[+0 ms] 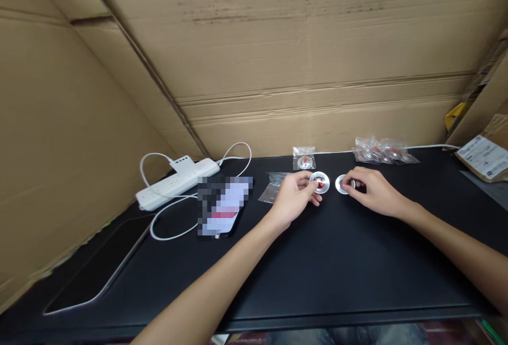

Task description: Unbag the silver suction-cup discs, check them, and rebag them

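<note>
Black table [317,265], cardboard walls [278,70]: left hand [296,192] pinching a red-centred silver disc [325,179], right hand [373,189] pinching a second disc [339,184] at its three o'clock; clear bags [367,149] at eleven and two o'clock hold similar pieces [305,163]

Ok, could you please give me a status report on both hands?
Left hand pinching round silver metal disc with red centre. Right hand touching second round silver metal disc. Clear plastic bag lies beside left hand.
</note>
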Action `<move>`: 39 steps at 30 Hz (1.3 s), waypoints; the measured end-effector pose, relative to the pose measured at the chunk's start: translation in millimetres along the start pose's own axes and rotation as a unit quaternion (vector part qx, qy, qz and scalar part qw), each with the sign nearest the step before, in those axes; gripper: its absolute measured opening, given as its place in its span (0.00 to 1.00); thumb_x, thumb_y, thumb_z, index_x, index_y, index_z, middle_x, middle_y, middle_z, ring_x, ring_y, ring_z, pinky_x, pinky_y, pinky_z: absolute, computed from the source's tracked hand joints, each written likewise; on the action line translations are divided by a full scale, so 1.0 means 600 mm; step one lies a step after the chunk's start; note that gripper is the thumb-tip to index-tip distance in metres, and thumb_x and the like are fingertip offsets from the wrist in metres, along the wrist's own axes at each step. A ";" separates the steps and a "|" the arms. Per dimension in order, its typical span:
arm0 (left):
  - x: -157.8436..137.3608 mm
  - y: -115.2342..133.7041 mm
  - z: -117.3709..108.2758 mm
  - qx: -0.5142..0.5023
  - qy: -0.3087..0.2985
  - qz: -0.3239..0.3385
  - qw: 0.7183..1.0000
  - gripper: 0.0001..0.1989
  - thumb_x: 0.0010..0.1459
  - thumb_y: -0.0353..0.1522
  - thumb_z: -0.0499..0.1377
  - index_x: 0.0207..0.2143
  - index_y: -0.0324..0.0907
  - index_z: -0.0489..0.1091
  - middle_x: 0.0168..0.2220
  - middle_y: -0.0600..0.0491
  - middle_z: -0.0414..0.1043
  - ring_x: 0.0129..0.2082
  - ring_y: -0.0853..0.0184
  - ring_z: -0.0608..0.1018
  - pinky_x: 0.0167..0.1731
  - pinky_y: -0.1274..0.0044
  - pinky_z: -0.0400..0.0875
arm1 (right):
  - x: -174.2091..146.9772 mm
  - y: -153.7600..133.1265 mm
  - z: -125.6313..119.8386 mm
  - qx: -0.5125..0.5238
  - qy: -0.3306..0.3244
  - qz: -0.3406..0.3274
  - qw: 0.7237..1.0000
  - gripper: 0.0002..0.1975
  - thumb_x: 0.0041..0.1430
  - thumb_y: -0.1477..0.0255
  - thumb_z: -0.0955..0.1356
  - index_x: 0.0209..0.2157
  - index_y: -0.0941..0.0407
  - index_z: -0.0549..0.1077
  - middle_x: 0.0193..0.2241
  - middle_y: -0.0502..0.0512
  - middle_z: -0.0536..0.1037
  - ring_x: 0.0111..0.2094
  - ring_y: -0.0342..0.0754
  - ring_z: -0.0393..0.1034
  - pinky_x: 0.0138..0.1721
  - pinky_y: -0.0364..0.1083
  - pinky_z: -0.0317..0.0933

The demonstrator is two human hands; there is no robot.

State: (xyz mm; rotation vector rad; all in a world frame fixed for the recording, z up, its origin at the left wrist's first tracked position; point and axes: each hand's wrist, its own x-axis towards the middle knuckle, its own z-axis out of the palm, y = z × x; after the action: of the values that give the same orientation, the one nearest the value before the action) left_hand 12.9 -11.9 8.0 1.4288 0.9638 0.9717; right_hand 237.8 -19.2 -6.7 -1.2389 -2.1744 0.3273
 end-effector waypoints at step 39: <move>-0.019 0.003 0.017 -0.127 -0.126 -0.027 0.984 0.19 0.52 0.35 0.69 0.44 0.38 0.71 0.42 0.46 0.76 0.42 0.62 0.79 0.44 0.68 0.75 | -0.017 -0.063 0.037 0.163 0.067 -0.010 0.984 0.02 0.62 0.73 0.65 0.34 0.52 0.68 0.29 0.52 0.73 0.28 0.47 0.69 0.32 0.47 0.64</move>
State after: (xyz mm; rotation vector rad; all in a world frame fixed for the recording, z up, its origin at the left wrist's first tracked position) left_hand 18.6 -26.2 8.9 1.2670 0.6640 0.8180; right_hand 202.1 -46.0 -9.6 -1.0254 -1.9250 0.5514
